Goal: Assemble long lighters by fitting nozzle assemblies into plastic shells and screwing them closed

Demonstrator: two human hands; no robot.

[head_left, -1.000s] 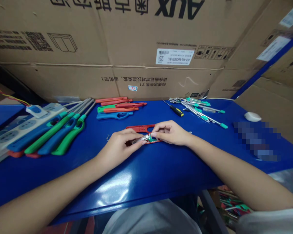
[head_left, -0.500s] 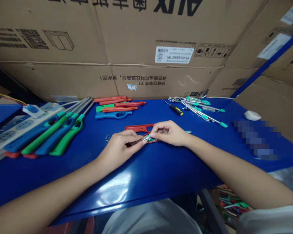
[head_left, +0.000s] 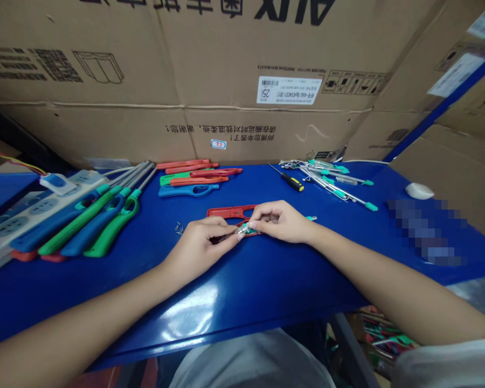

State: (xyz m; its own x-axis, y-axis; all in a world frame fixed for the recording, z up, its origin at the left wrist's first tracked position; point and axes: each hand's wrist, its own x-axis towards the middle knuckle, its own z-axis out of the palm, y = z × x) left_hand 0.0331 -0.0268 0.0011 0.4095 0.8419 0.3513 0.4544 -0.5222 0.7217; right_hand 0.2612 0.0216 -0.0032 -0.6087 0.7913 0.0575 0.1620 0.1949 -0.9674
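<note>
My left hand (head_left: 196, 240) is closed at the middle of the blue table (head_left: 242, 280), thumb and fingers around a small clear and silvery lighter part (head_left: 242, 230). From the other side my right hand (head_left: 285, 222) pinches at the same part, its fingertips close to the left thumb. Under and behind the fingers lies a red lighter shell half (head_left: 218, 212). A teal tip (head_left: 310, 218) pokes out past my right hand. Much of the work between the hands is hidden by the fingers. Several tiny screws (head_left: 179, 228) lie left of the shell.
Lighter shells (head_left: 189, 191) in red, green and blue lie at the back. Assembled long lighters (head_left: 113, 223) rest against a power strip (head_left: 40, 202) on the left. A screwdriver (head_left: 292, 182) and metal lighter rods (head_left: 331, 183) lie back right, near a white object (head_left: 419, 191). Cardboard (head_left: 226, 118) walls the rear.
Both hands stay in nearly the same place, fingers still together at the clear part. The view has shifted very slightly.
</note>
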